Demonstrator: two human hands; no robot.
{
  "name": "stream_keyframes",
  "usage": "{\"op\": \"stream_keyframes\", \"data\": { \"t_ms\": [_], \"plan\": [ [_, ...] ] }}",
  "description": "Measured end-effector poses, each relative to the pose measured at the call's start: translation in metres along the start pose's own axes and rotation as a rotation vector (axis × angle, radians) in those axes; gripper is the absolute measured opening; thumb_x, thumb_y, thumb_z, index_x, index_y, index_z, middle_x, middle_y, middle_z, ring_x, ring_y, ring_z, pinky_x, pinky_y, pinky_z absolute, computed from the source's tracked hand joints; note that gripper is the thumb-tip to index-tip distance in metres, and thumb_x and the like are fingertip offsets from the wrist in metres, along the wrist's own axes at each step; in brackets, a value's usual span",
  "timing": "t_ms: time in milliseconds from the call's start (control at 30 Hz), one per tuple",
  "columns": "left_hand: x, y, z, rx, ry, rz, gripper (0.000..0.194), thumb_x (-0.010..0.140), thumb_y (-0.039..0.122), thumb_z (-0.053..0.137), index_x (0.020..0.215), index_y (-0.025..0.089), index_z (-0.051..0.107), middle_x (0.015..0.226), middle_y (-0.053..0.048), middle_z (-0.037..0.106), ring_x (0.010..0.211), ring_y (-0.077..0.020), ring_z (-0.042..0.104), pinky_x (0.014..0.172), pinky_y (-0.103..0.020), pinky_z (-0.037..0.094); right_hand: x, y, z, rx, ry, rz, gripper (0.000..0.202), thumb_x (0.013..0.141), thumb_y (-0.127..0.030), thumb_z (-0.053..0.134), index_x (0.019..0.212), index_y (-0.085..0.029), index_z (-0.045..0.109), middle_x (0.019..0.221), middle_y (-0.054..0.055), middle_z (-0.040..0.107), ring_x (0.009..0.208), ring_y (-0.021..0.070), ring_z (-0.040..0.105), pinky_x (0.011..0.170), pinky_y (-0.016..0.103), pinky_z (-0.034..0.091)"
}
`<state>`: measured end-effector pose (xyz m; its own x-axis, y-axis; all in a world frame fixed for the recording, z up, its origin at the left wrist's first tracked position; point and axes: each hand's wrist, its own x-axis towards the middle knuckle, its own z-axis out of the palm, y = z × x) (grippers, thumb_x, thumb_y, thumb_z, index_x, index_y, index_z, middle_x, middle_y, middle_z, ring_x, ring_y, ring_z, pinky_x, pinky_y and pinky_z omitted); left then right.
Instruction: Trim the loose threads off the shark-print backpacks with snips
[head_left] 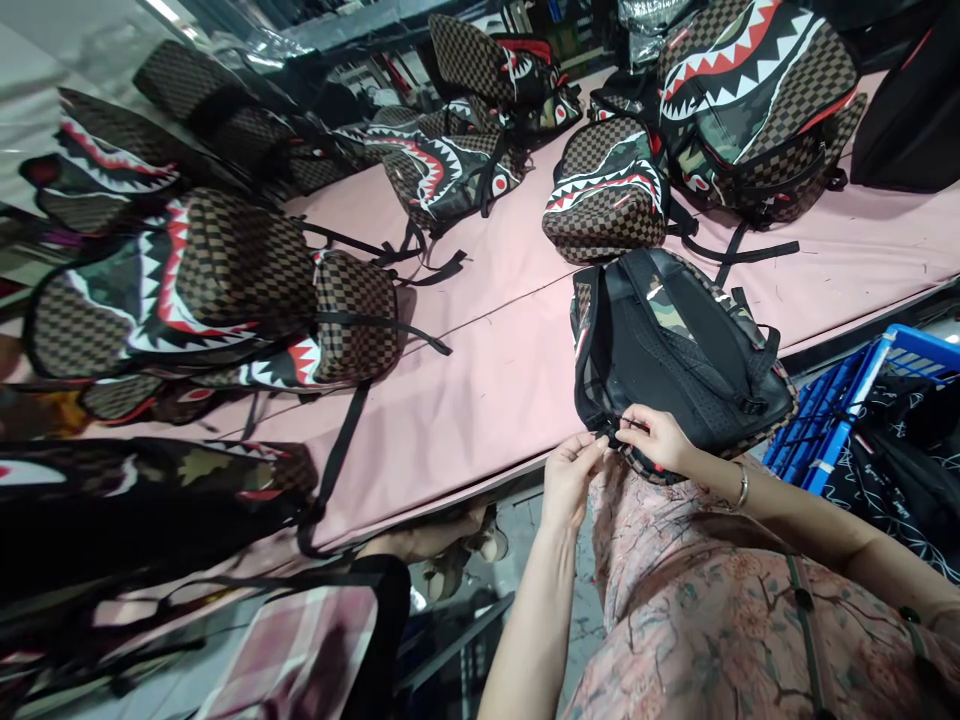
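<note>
We have the backpack (637, 340) at the near edge of the pink-covered table (495, 390), right in front of us, black padded back panel and shoulder straps up, camo and brown check showing at the edges.

Left hand (571, 468): thumb and fingertips pinched on the black trim (609, 434) at the bag's near-left corner. Right hand (660, 438): just beside it, thumb and forefinger nearly together, pinching the same trim. Exact part is too small for us to read. Metal bracelet (743, 488) on the right wrist.

Just beyond our bag: a small shark-mouth backpack (611, 200), with a larger shark-mouth backpack (765, 100) behind it to the right. More checkered shark-print bags (247, 270) piled at left, loose straps trailing onto the table. Blue crate (817, 410) at right, black fabric with white lines (892, 490) inside. Pink plaid cloth (300, 640) lower left.
</note>
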<state>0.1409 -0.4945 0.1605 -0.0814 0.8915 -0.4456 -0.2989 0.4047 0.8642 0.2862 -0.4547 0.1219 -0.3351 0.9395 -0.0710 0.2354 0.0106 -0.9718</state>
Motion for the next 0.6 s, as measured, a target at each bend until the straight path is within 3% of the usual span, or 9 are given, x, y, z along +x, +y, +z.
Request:
{"op": "stream_keyframes", "data": {
  "t_ms": [167,267,333,400,500,600],
  "plan": [
    [0.002,-0.005,-0.007,0.450,0.218,0.369,0.019,0.066,0.034,0.064,0.072,0.017,0.057,0.061,0.001,0.048,0.057,-0.0110,0.042,0.057,-0.024,0.035,0.004,0.004,0.010,0.059,-0.038,-0.015,0.020,0.077,-0.036,0.051,0.071,-0.017,0.049,0.062,-0.005,0.047,0.057,0.0083,0.042,0.055,0.020,0.033],
    [0.007,-0.011,-0.005,0.749,0.390,0.650,0.012,0.070,0.029,0.060,0.062,0.020,0.055,0.066,-0.004,0.049,0.070,-0.0174,0.046,0.072,-0.031,0.038,0.006,0.003,0.016,0.074,-0.038,-0.038,0.021,0.078,-0.037,0.050,0.072,-0.017,0.049,0.062,-0.005,0.046,0.060,0.0087,0.041,0.057,0.020,0.034],
    [0.009,-0.013,-0.001,0.822,0.431,0.745,0.015,0.072,0.027,0.057,0.058,0.020,0.054,0.065,-0.005,0.049,0.072,-0.0195,0.047,0.076,-0.034,0.037,0.007,0.003,0.018,0.146,-0.013,-0.047,0.022,0.077,-0.039,0.052,0.071,-0.017,0.049,0.063,-0.005,0.045,0.060,0.0087,0.041,0.058,0.021,0.034],
    [0.008,-0.011,0.004,0.785,0.374,0.789,0.012,0.074,0.026,0.055,0.063,0.020,0.057,0.067,-0.005,0.050,0.074,-0.0197,0.048,0.077,-0.034,0.038,0.010,0.002,0.015,0.296,0.017,-0.010,0.026,0.075,-0.042,0.055,0.069,-0.018,0.047,0.061,-0.005,0.043,0.054,0.0073,0.038,0.052,0.020,0.033],
    [0.001,-0.007,0.005,0.539,0.246,0.759,0.015,0.079,0.029,0.051,0.085,0.020,0.060,0.081,-0.006,0.054,0.078,-0.0182,0.052,0.076,-0.032,0.042,0.014,0.002,0.006,0.607,0.049,0.145,0.036,0.069,-0.047,0.061,0.066,-0.019,0.040,0.053,-0.009,0.030,0.041,0.0035,0.024,0.038,0.018,0.020],
    [0.001,-0.014,0.002,0.328,0.283,0.660,0.026,0.081,0.033,0.048,0.104,0.020,0.053,0.097,-0.007,0.054,0.086,-0.0172,0.055,0.081,-0.031,0.043,0.017,0.001,-0.001,0.890,0.032,0.264,0.043,0.063,-0.046,0.069,0.067,-0.020,0.035,0.051,-0.012,0.024,0.037,0.0007,0.013,0.035,0.016,0.010]
  ]
}}
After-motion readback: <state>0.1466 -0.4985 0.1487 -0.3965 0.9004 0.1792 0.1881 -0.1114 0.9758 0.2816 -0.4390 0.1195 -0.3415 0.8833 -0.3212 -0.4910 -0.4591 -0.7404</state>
